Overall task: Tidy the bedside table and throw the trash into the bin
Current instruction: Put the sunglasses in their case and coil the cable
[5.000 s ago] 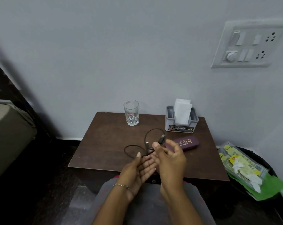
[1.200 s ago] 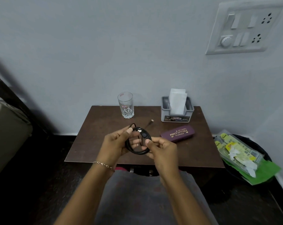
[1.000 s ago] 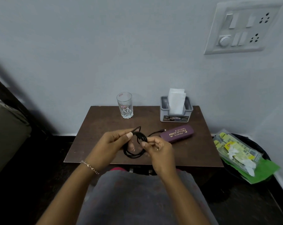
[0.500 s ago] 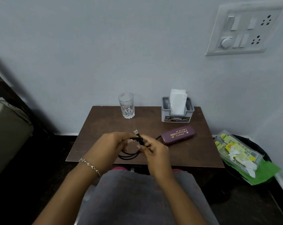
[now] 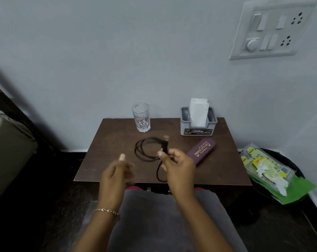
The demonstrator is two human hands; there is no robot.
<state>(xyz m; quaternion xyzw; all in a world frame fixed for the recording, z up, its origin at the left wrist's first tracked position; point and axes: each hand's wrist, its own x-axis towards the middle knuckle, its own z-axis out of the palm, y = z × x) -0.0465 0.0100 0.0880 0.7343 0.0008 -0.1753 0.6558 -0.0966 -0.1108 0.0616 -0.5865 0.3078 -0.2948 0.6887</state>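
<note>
beyond the fingers of the right hand (image 5: 179, 166), against the wall: a clear glass (image 5: 141, 118), upright, and a grey tissue holder (image 5: 198, 127) further right. just right of those fingers, close by the knuckles, a purple spectacle case (image 5: 201, 150), flat on the brown bedside table (image 5: 114, 142), long axis slanting away and rightward. between the fingers and the glass, only the cable's own loops in the way. high on the wall, up and right of the fingers, a white switchboard (image 5: 270, 30). far left of the left hand (image 5: 115, 173), the edge of a mattress (image 5: 8, 151).

in the holder's middle slot, white tissues (image 5: 198, 110) standing upright. well right of the fingers, down on the floor, a black bin (image 5: 292, 164) heaped with yellow packets (image 5: 263, 164), crumpled white tissue (image 5: 274, 180) and a green sheet (image 5: 299, 190).

with right thumb and curled fingers, pinches the black cable (image 5: 145, 148) just below its plug (image 5: 165, 138). plug end up past the fingertips, pointing away toward the wall. round coils spread left of the fingers over the table; cannot tell whether resting on the wood or hanging just above it. one more loop drooping under the hand toward the table's near edge.

left fingers blurred, loose and spread, gripping nothing, apart from the cable; a chain bracelet (image 5: 106, 210) at the wrist.
</note>
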